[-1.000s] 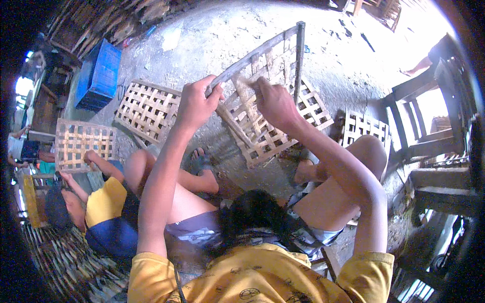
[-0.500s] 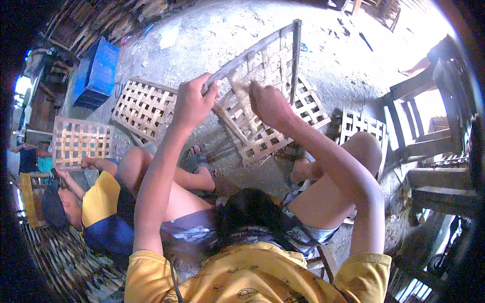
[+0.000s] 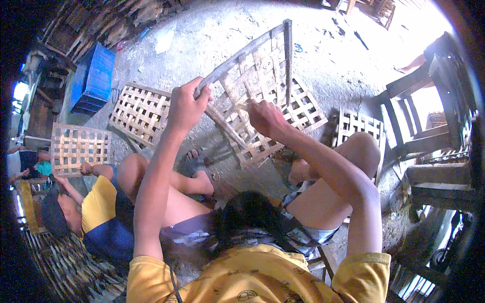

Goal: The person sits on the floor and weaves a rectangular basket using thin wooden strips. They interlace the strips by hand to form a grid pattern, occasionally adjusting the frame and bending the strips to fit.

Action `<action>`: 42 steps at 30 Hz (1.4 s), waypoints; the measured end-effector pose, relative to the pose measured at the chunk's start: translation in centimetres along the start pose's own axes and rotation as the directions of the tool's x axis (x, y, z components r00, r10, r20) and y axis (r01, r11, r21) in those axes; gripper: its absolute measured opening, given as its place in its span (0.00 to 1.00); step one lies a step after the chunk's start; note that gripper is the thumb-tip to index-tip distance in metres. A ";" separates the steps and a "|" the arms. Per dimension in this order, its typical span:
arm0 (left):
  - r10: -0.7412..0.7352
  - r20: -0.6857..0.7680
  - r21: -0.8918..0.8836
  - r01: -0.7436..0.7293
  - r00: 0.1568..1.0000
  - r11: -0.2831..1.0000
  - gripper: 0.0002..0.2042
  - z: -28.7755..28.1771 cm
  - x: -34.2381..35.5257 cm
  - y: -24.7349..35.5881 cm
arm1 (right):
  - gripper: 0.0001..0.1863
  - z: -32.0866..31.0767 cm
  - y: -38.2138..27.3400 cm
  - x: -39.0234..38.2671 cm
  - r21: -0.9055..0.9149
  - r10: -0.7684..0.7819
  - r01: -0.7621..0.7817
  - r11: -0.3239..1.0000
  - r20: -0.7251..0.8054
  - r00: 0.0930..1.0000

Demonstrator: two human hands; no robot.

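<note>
A woven lattice panel with a wooden frame [image 3: 237, 63] is held up and tilted in front of me. My left hand [image 3: 187, 104] is closed round its left corner, thumb on the rail. My right hand [image 3: 270, 120] is closed in front of the strips, near the panel's lower right part. Whatever it grips, perhaps something thin and light brown, is too blurred to name. Beneath the raised panel, another lattice panel [image 3: 303, 108] lies on the floor between my feet and beyond them.
More lattice panels lie at the left [image 3: 139, 107] and beside my right knee [image 3: 356, 123]. A person in a yellow and blue shirt [image 3: 98, 204] sits at my left, touching an upright lattice panel [image 3: 81, 149]. A blue crate [image 3: 93, 81] and wooden furniture [image 3: 414, 116] flank the floor.
My right hand has moved nearer to me, lower over the strips. The held panel and my left hand have shifted slightly left.
</note>
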State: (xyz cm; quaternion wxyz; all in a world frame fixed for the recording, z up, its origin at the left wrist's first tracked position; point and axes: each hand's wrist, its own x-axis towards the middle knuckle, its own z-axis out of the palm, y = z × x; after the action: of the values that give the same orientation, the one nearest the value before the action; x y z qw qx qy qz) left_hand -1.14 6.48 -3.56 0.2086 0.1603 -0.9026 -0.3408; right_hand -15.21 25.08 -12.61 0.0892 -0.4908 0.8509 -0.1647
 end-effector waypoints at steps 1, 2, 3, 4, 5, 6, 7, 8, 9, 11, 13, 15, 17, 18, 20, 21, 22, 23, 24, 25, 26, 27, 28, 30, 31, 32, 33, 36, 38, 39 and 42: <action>0.010 -0.001 -0.005 -0.010 1.000 1.000 0.12 -0.1 -0.1 -0.2 | 0.10 -0.3 -0.7 0.1 0.006 -0.016 0.016 1.000 -0.014 1.000; 0.021 -0.003 -0.010 -0.021 1.000 1.000 0.10 -0.1 -0.1 -0.4 | 0.11 -0.6 -1.3 0.6 0.117 0.080 -0.073 0.990 -0.049 0.996; 0.028 -0.012 0.014 -0.028 1.000 1.000 0.10 -0.6 -0.6 -0.7 | 0.11 -2.3 -2.5 0.7 0.180 0.006 0.023 0.983 -0.158 0.987; 0.048 -0.017 0.024 -0.047 0.999 0.999 0.10 -0.5 -0.4 -0.4 | 0.11 -2.8 -2.2 1.1 0.214 -0.018 0.067 0.974 -0.222 0.975; 0.067 -0.021 0.035 -0.066 0.998 0.997 0.09 -0.5 -0.4 -0.3 | 0.11 -3.2 -2.1 1.6 0.246 -0.040 0.114 0.962 -0.286 0.958; 0.069 -0.022 0.029 -0.068 0.997 0.997 0.09 -0.4 -0.4 -0.3 | 0.11 -3.0 -2.1 1.4 0.232 -0.028 0.086 0.969 -0.241 0.970; 0.057 -0.026 0.022 -0.056 0.998 0.998 0.09 -0.4 -0.4 -0.3 | 0.11 -2.5 -2.3 0.9 0.218 -0.016 0.059 0.974 -0.197 0.980; 0.045 -0.030 0.017 -0.044 0.999 0.999 0.09 -0.5 -0.5 -0.4 | 0.11 -2.2 -2.5 0.7 0.203 -0.002 0.033 0.979 -0.152 0.988; 0.045 -0.027 0.000 -0.045 0.999 0.999 0.09 -0.3 -0.3 -0.3 | 0.11 -1.6 -1.5 0.5 0.108 0.017 -0.019 0.994 0.018 1.000; 0.040 0.004 0.004 -0.040 0.999 0.999 0.12 0.2 0.3 0.1 | 0.11 -0.4 0.1 0.5 0.097 0.072 -0.083 0.992 0.113 0.991; 0.014 0.000 0.020 -0.014 1.000 1.000 0.14 -0.4 0.0 -0.3 | 0.11 -1.0 -1.0 0.8 0.127 0.041 -0.037 0.991 -0.028 0.999; 0.001 -0.017 0.006 -0.001 1.000 1.000 0.14 -0.4 -0.3 -0.4 | 0.11 -2.0 -1.8 1.1 0.194 -0.010 0.044 0.980 -0.172 0.985; 0.008 -0.014 0.032 -0.008 1.000 0.999 0.13 -0.7 -0.5 -0.6 | 0.11 -3.1 -2.7 1.3 0.290 -0.071 0.169 0.942 -0.319 0.945; 0.015 -0.011 0.048 -0.015 1.000 0.999 0.13 -1.0 -0.6 -0.6 | 0.12 -3.4 -3.4 1.1 0.237 -0.017 0.067 0.969 -0.207 0.978; 0.039 -0.018 0.036 -0.038 0.999 0.999 0.10 -0.2 0.0 -0.2 | 0.11 -1.3 -1.3 0.5 0.106 0.016 -0.008 0.994 -0.072 0.997; 0.046 -0.022 0.038 -0.045 0.999 0.998 0.09 -0.1 0.1 -0.2 | 0.10 -0.8 -1.2 0.5 0.045 0.035 -0.034 0.998 -0.004 0.999; 0.040 -0.013 0.022 -0.040 0.999 0.999 0.09 0.0 0.2 -0.1 | 0.09 -0.5 -0.6 0.4 0.074 -0.027 0.024 0.997 0.042 0.999; 0.035 -0.004 0.004 -0.035 0.999 0.999 0.10 0.2 0.3 -0.1 | 0.08 -0.4 0.1 0.3 0.082 -0.025 0.026 0.996 -0.012 1.000; 0.014 0.002 -0.002 -0.014 1.000 1.000 0.10 0.0 0.1 -0.5 | 0.08 -0.6 -0.5 0.5 0.101 -0.035 0.041 0.994 -0.056 0.998; 0.009 0.002 0.013 -0.009 1.000 1.000 0.10 -0.5 -0.3 -0.6 | 0.07 -1.3 -1.7 0.7 0.121 -0.056 0.068 0.990 -0.096 0.994; 0.004 0.003 0.027 -0.004 1.000 1.000 0.10 -1.0 -0.6 -0.8 | 0.07 -2.0 -3.1 1.0 0.160 -0.016 0.038 0.986 -0.137 0.990; 0.012 0.009 0.024 -0.012 1.000 1.000 0.11 -0.8 -0.6 -0.4 | 0.07 -2.1 -2.9 1.1 0.161 -0.032 0.063 0.985 -0.188 0.982; 0.009 0.000 0.025 -0.009 1.000 1.000 0.11 -0.7 -0.6 -0.3 | 0.07 -2.2 -2.8 1.3 0.162 -0.049 0.090 0.983 -0.239 0.970; 0.005 -0.014 0.036 -0.005 1.000 0.999 0.11 -0.8 -0.8 -0.2 | 0.10 -1.8 -2.3 0.9 0.182 -0.050 0.087 0.979 -0.202 0.978; 0.015 -0.009 0.013 -0.014 1.000 1.000 0.11 -0.2 -0.2 0.0 | 0.10 -0.9 -0.6 0.7 0.130 -0.031 0.049 0.990 -0.133 0.991; 0.025 -0.005 -0.012 -0.025 1.000 1.000 0.11 0.5 0.4 0.2 | 0.11 0.1 1.1 0.5 0.077 -0.005 0.010 0.997 -0.064 0.998; 0.031 0.001 -0.031 -0.031 1.000 0.999 0.11 1.1 0.9 0.4 | 0.11 0.7 2.4 0.3 0.028 0.023 -0.023 0.999 0.006 1.000; 0.024 -0.010 0.045 -0.024 1.000 0.999 0.11 -1.2 -0.6 -1.1 | 0.10 -3.1 -3.6 0.4 0.187 -0.060 0.083 0.979 -0.124 0.990; 0.052 -0.019 0.049 -0.051 0.998 0.998 0.11 -0.7 -0.4 -0.6 | 0.09 -4.6 -3.5 0.3 0.224 -0.013 0.059 0.973 -0.202 0.979; 0.071 -0.013 0.052 -0.070 0.997 0.996 0.12 -0.5 -0.3 -0.4 | 0.09 -4.4 -3.2 0.3 0.198 0.003 0.034 0.980 -0.180 0.984; 0.058 -0.014 0.063 -0.057 0.998 0.996 0.11 -0.5 -0.5 -0.1 | 0.09 -2.8 -1.9 0.4 0.105 -0.005 0.014 0.994 -0.083 0.997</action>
State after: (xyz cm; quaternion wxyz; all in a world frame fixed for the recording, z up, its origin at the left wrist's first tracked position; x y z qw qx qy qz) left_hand -0.48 6.39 -3.41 0.2203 0.1435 -0.9154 -0.3050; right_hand -14.77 24.39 -9.33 0.0789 -0.4823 0.8416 -0.2298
